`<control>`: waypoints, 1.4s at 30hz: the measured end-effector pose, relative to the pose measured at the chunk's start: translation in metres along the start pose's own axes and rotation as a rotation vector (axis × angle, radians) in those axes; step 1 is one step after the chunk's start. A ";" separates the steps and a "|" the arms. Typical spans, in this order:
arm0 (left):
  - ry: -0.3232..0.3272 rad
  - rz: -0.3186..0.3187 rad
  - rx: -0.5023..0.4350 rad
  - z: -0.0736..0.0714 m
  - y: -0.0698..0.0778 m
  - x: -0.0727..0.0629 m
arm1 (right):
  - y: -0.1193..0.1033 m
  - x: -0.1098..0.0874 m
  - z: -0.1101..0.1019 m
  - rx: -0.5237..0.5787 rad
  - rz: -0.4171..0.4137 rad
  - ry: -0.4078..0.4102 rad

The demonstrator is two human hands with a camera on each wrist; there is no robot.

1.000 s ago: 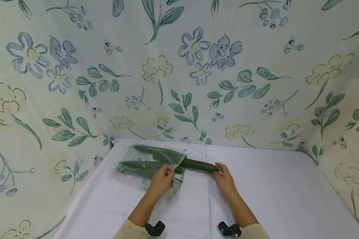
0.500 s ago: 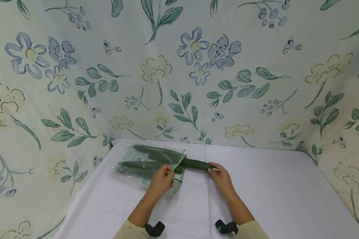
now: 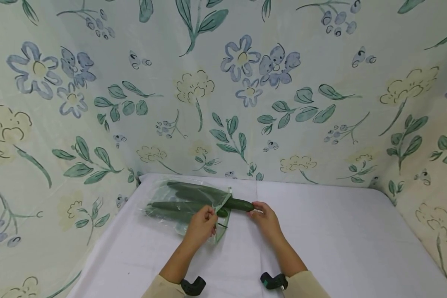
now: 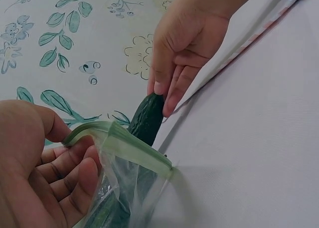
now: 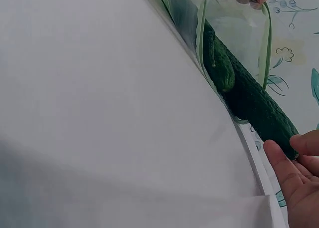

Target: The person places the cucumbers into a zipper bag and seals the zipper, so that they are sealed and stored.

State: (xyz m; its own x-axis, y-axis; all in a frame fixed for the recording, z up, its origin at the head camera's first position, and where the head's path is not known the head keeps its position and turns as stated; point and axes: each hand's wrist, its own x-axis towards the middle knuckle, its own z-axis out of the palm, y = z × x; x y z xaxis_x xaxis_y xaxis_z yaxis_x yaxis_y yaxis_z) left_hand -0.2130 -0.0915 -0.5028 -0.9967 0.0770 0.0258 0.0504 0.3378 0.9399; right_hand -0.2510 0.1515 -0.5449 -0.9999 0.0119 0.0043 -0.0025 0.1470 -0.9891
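A clear zip bag [image 3: 160, 192] with a green edge lies on the table with cucumbers inside. My left hand [image 3: 202, 223] pinches the green edge [image 4: 134, 143] at the bag's mouth and lifts it, so the mouth gapes. One dark green cucumber [image 3: 240, 204] lies partly in the bag, its near end sticking out to the right. The fingers and thumb of my right hand [image 3: 265, 219] hold that end. Beside it in the right wrist view, the tip of another cucumber [image 5: 223, 76] shows at the mouth.
White cloth [image 3: 339, 231] covers the table. Behind and at the sides hangs a curtain [image 3: 223, 103] printed with flowers and leaves, meeting the table's back edge. Black wrist cameras [image 3: 193, 285] sit at both sleeves.
My right hand has moved left, sliding the cucumber further into the bag, so less of it sticks out. The left hand has stayed in place on the bag's edge.
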 end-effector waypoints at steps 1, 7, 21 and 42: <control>0.000 0.000 0.000 0.000 0.000 0.000 | -0.005 -0.002 0.001 0.009 -0.003 -0.005; 0.003 0.000 0.000 0.000 0.000 0.000 | -0.008 0.000 0.009 0.094 -0.002 0.009; -0.003 -0.003 -0.017 0.001 -0.001 0.000 | -0.003 0.007 0.024 0.164 0.024 0.045; -0.001 0.005 -0.015 0.001 -0.001 0.000 | -0.005 0.013 0.048 0.156 0.018 0.062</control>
State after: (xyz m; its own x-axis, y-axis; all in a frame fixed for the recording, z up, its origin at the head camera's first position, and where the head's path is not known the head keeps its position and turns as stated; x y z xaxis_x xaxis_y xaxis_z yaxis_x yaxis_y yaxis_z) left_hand -0.2131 -0.0912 -0.5036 -0.9964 0.0796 0.0306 0.0549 0.3230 0.9448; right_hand -0.2649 0.1038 -0.5473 -0.9971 0.0750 -0.0094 0.0088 -0.0095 -0.9999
